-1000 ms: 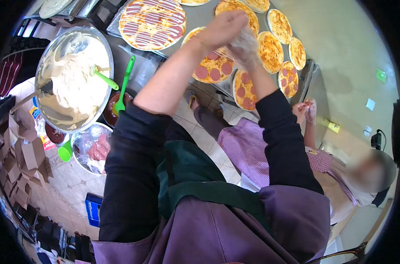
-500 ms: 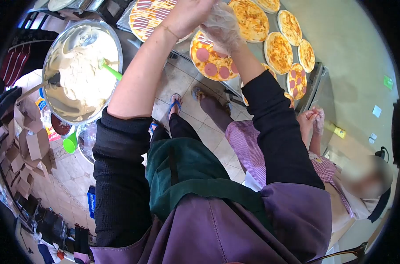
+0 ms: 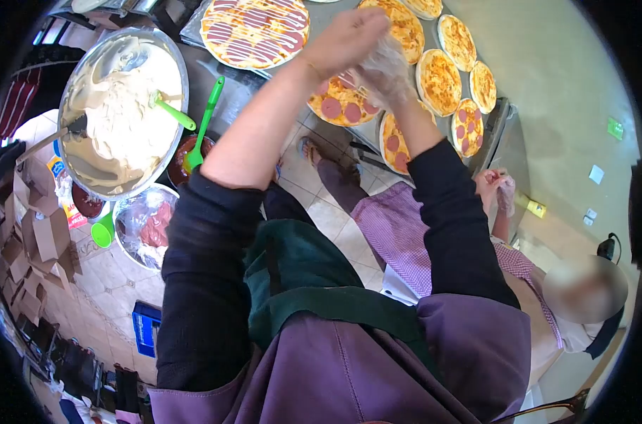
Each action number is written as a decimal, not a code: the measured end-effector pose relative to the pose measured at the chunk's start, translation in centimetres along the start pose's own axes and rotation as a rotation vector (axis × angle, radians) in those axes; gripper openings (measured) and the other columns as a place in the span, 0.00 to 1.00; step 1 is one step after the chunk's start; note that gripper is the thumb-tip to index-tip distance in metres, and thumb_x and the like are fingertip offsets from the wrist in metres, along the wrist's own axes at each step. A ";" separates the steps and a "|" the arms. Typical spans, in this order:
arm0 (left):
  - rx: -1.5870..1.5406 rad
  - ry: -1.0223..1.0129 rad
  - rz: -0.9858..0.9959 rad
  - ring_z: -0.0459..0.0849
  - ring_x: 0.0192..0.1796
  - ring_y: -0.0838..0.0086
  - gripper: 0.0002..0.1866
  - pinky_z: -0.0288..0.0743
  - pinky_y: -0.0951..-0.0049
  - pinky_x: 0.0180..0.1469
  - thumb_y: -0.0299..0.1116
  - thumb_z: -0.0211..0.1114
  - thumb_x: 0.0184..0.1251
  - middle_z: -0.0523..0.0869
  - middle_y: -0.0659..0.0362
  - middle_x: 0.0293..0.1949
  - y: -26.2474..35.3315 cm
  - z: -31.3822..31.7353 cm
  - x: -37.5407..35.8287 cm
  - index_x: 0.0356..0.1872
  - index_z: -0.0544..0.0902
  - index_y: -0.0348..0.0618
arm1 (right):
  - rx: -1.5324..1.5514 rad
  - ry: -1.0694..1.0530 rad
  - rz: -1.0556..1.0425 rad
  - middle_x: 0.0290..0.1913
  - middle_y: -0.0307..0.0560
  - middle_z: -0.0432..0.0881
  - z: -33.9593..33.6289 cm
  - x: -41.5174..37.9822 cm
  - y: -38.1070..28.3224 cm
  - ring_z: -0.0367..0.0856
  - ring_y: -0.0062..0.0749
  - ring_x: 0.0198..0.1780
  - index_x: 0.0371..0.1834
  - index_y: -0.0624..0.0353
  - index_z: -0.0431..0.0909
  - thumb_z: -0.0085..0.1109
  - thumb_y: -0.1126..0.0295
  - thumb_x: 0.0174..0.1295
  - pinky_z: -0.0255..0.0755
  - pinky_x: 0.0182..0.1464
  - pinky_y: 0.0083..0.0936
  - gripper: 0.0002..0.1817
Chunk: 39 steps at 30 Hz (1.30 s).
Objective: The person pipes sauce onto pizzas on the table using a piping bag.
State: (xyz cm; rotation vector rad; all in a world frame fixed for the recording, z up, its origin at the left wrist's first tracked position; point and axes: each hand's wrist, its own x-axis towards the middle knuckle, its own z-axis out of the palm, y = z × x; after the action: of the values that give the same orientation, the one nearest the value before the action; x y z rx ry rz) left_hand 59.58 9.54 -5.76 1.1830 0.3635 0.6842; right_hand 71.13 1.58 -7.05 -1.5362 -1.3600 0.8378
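My bare left hand (image 3: 353, 41) is closed in a fist above a pizza (image 3: 332, 108) topped with sausage slices. Crinkled clear plastic covers my right hand (image 3: 384, 74), which is closed just beside and below the left. What the two hands hold is hidden by fingers and plastic. Thin white sauce lines show on the pizza just under my right hand. To the left lies another pizza (image 3: 256, 32), striped all over with white sauce. A further sausage pizza (image 3: 394, 141) is partly behind my right forearm.
Several cheese pizzas (image 3: 438, 81) cover the counter's right side. A large metal bowl (image 3: 183, 106) of creamy mix with a green-handled tool stands left. Near it are a green spatula (image 3: 209, 113) in red sauce and a bowl of meat (image 3: 155, 226). A co-worker's hands (image 3: 494, 187) are at right.
Both my hands have moved right across the sausage pizza, staying close together. My view has shifted, so the green spatula in the sauce now shows beside my left forearm.
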 end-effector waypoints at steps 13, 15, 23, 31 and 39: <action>-0.013 0.004 0.005 0.71 0.34 0.85 0.12 0.68 0.81 0.37 0.39 0.50 0.70 0.75 0.69 0.30 -0.4 2.4 -1.2 0.35 0.76 0.42 | 0.654 0.136 0.366 0.34 0.35 0.80 -1.1 -1.7 1.5 0.80 0.26 0.35 0.38 0.55 0.77 0.64 0.60 0.55 0.75 0.37 0.24 0.14; 0.063 -0.063 0.034 0.71 0.34 0.85 0.13 0.69 0.80 0.37 0.40 0.50 0.70 0.75 0.69 0.30 -1.1 3.4 -1.1 0.35 0.76 0.42 | -0.389 -0.004 -0.154 0.35 0.36 0.80 -2.8 -2.8 0.9 0.80 0.25 0.36 0.40 0.55 0.77 0.62 0.61 0.57 0.75 0.38 0.24 0.12; 0.026 0.024 0.017 0.72 0.34 0.85 0.13 0.68 0.80 0.37 0.39 0.51 0.69 0.75 0.68 0.29 1.9 -1.9 -1.9 0.34 0.77 0.40 | -0.120 0.027 -0.341 0.34 0.39 0.82 2.6 2.1 0.4 0.81 0.29 0.35 0.36 0.53 0.78 0.69 0.74 0.48 0.74 0.35 0.23 0.12; 0.058 0.066 0.023 0.72 0.35 0.85 0.13 0.68 0.81 0.38 0.39 0.51 0.69 0.76 0.69 0.30 0.8 -0.1 -2.8 0.35 0.77 0.39 | -0.542 -0.037 -0.520 0.34 0.37 0.81 1.1 -0.6 -0.5 0.80 0.20 0.38 0.36 0.55 0.78 0.65 0.78 0.50 0.74 0.39 0.17 0.10; 0.020 0.011 -0.015 0.73 0.35 0.85 0.13 0.68 0.82 0.38 0.38 0.50 0.70 0.76 0.69 0.30 -0.4 2.1 -2.9 0.35 0.76 0.39 | -0.069 -0.014 -0.094 0.34 0.34 0.80 -0.2 -2.9 -0.3 0.79 0.18 0.39 0.37 0.56 0.78 0.64 0.78 0.51 0.74 0.38 0.18 0.10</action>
State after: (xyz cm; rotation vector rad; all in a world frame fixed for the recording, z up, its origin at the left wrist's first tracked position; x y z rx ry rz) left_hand 58.76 6.07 -5.64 1.1947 0.3892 0.6753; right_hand 70.74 -1.34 -6.92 -1.5086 -1.4740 0.7515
